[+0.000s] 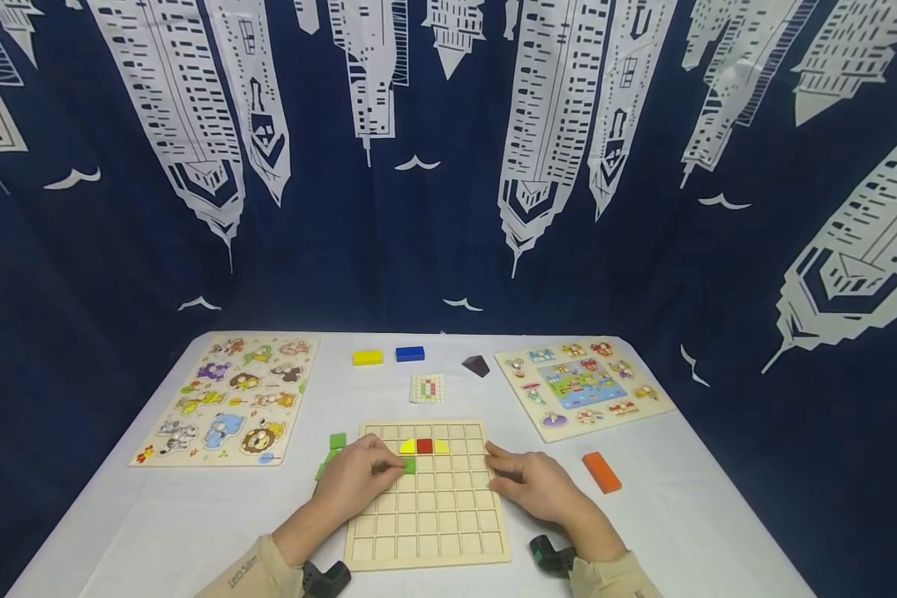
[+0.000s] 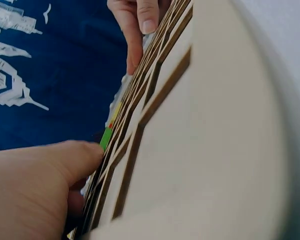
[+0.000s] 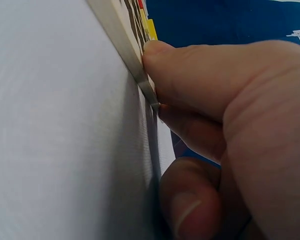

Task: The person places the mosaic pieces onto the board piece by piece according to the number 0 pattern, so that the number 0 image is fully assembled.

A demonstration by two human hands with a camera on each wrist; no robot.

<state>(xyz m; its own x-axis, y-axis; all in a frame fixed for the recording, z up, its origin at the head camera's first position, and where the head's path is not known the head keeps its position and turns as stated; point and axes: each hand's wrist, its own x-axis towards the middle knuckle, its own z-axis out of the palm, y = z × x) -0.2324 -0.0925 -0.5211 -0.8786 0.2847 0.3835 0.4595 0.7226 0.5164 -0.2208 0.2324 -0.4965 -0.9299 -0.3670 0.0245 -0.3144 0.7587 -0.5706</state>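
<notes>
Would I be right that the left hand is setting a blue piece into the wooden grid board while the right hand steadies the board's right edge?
Not quite: the piece under the left hand is green, as the head view shows. The right hand does rest at the wooden grid board's right edge.

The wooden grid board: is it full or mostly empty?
Mostly empty: the grid board holds only yellow, red and green pieces.

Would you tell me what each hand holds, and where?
Left hand pinches a green piece at its left side; right hand steadies the grid board at its right edge.

Left hand [image 1: 359, 482] fingers curled, right hand [image 1: 534, 486] flat
</notes>
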